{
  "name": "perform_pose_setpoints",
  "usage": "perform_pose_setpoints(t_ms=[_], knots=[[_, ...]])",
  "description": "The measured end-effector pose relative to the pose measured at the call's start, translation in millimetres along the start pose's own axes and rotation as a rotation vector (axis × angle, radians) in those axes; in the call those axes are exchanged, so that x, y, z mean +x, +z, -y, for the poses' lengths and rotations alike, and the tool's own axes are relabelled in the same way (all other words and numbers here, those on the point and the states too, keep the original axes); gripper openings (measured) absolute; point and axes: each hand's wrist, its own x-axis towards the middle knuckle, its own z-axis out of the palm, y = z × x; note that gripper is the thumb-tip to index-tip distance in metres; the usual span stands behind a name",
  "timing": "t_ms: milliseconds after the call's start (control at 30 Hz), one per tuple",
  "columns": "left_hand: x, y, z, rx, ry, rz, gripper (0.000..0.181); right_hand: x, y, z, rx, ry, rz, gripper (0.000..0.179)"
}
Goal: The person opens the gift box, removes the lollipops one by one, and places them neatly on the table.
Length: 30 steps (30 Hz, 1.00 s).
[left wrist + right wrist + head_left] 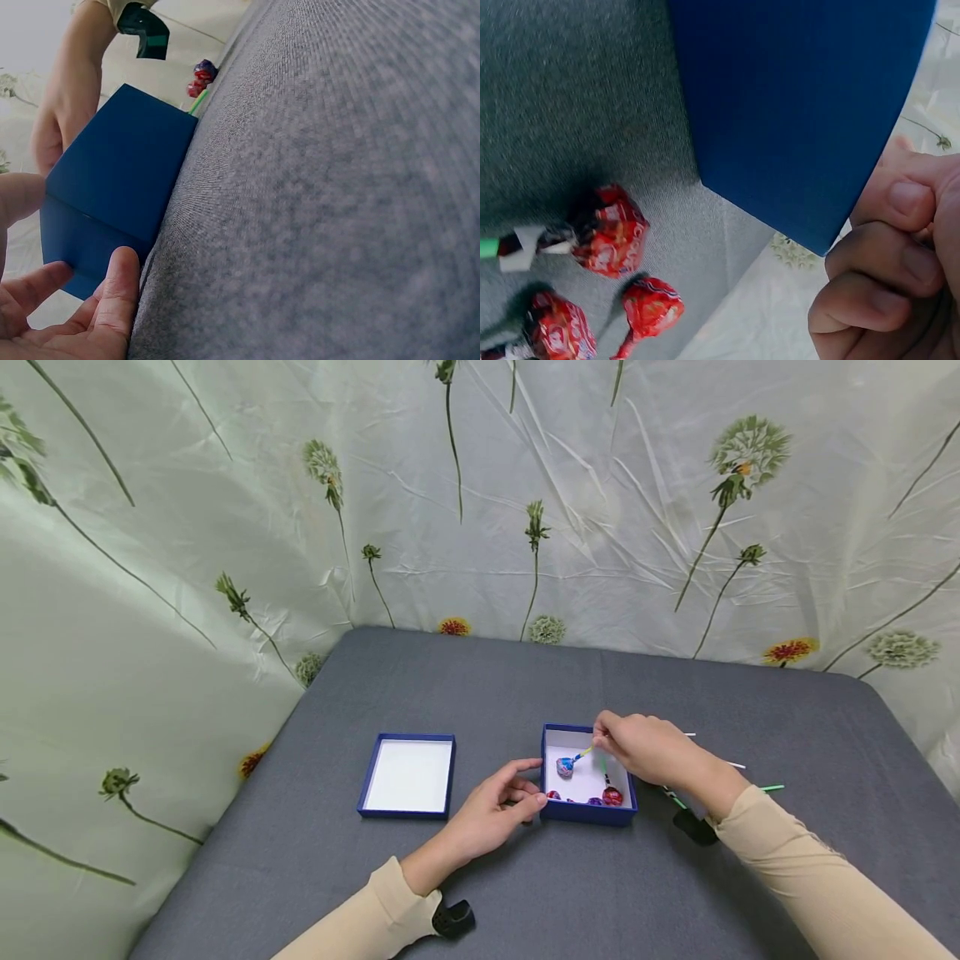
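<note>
My right hand [652, 747] pinches the yellow stick of a blue-wrapped lollipop [565, 767]. The lollipop's head is inside a blue box [588, 812] with a white interior. Along the box's near wall lie a red lollipop [612, 797] with a green stick and other wrapped heads, partly hidden by that wall. My left hand [491, 810] touches the box's left side with fairly straight fingers and thumb. In the left wrist view, its fingertips [122, 266] rest against the blue wall. The right wrist view shows curled fingers beyond the box; the pinched stick is hidden there.
A shallow blue lid [452, 777] with a white inside lies left of the box. Right of it, red-wrapped lollipops [619, 232] lie on the grey cloth; white and green sticks [771, 788] show past my right wrist. A flowered curtain [637, 527] hangs behind.
</note>
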Motion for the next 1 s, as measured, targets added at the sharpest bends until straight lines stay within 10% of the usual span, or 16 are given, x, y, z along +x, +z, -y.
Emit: perform_pose_setpoints(t_ms=[1000], knots=[[-0.2,0.2,-0.2,0.009,-0.011,0.004,0.049,-25.7,-12.0,-16.2,0.323,0.077,-0.119,0.019]])
